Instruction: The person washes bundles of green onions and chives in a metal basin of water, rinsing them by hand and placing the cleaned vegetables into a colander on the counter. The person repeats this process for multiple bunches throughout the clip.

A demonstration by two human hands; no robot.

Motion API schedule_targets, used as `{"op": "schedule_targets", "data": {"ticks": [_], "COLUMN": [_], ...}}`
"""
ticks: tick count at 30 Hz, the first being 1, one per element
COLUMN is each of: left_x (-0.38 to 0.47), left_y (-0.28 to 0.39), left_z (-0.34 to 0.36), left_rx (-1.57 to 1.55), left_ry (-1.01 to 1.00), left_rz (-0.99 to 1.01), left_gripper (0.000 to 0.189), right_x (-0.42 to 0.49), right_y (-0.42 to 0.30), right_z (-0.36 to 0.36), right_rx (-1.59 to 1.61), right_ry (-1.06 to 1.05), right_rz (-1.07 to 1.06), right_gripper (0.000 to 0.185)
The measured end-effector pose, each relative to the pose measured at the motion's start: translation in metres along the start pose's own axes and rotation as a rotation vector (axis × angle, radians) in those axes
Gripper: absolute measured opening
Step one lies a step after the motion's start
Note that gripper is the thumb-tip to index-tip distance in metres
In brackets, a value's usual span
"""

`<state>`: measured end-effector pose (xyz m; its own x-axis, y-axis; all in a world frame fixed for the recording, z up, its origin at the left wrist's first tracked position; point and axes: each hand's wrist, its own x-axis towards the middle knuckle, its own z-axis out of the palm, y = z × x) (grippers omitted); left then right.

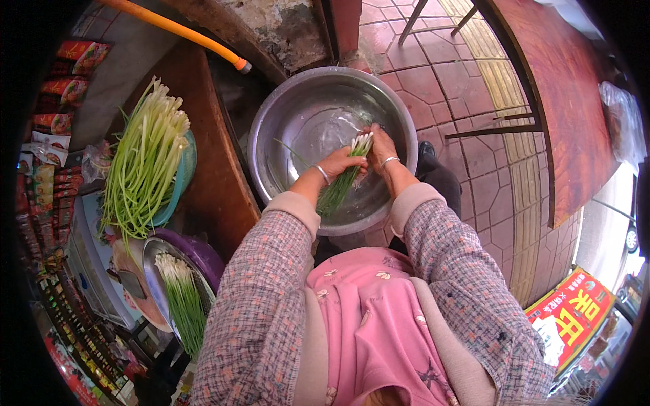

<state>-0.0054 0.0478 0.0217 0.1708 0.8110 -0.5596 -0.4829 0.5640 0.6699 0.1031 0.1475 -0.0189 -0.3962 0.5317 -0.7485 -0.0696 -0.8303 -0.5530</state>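
Note:
Over a wide stainless steel basin (pixel 284 116), my left hand (pixel 339 163) grips a bunch of thin scallions (pixel 339 190). Their white root ends point up and away from me, and the green leaves hang toward the basin's near side. My right hand (pixel 382 148) closes around the white end from the right; its fingertips are partly hidden. Shallow water (pixel 332 124) glistens on the basin floor. One loose green leaf (pixel 290 151) sticks out left of the bunch.
Left of the basin, long scallions (pixel 147 157) fill a teal basket (pixel 189 162). Nearer me, a metal tray (pixel 148 254) holds more thin scallions (pixel 184 299) beside a cleaver (pixel 132 284) on a round board (pixel 147 307). An orange hose (pixel 177 31) reaches in above. A wooden table (pixel 574 111) stands right.

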Motion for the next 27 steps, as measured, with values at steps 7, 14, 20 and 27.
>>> {"op": "schedule_targets", "data": {"ticks": [7,14,20,27], "left_x": [0.004,-0.002,-0.01,0.0], "left_y": [-0.006,-0.007,-0.004,-0.015], "left_z": [-0.021,-0.016,-0.022,-0.019], "left_rx": [0.252,0.105,-0.224,-0.027], "left_ry": [0.231,0.165,0.095,0.067], "left_rz": [0.005,0.096,0.007,0.064], "left_gripper": [0.023,0.025,0.027,0.021], "right_x": [-0.017,-0.039,-0.039,-0.042], "right_y": [0.009,0.012,0.004,0.009], "right_z": [0.001,0.003,0.005,0.009], "right_rx": [0.112,0.1,0.134,-0.137], "right_ry": [0.014,-0.222,-0.13,-0.142], "right_rz": [0.036,0.062,0.115,-0.079], "right_gripper": [0.039,0.015,0.02,0.028]}}
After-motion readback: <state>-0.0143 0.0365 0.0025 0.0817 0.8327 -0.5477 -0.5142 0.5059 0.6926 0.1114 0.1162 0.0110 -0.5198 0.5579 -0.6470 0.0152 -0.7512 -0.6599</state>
